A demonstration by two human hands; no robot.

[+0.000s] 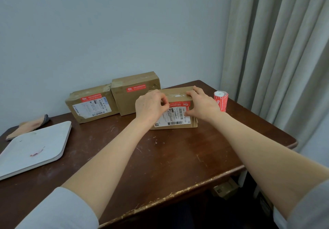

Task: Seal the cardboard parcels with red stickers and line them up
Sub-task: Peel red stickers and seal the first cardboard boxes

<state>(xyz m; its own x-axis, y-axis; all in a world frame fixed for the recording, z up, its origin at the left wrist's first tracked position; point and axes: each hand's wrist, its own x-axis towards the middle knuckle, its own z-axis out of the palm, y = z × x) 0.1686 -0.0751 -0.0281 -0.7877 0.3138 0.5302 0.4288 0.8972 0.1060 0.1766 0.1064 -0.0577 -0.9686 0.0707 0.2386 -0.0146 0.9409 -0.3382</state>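
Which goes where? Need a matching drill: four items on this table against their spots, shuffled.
Items
1. sticker roll
2. white tray
3. near parcel
4. leftmost parcel

Spots
a. under the left hand and right hand
b. at the left edge of the table
c. back by the wall, far left of the row
d. standing upright, right of the parcels

Pairs: 1-d, 2-b, 3-a, 4-c

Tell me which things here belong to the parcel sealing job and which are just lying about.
Job: front parcel, left parcel, middle parcel, red sticker roll.
Lying about: white tray, pink-and-grey cloth, curtain.
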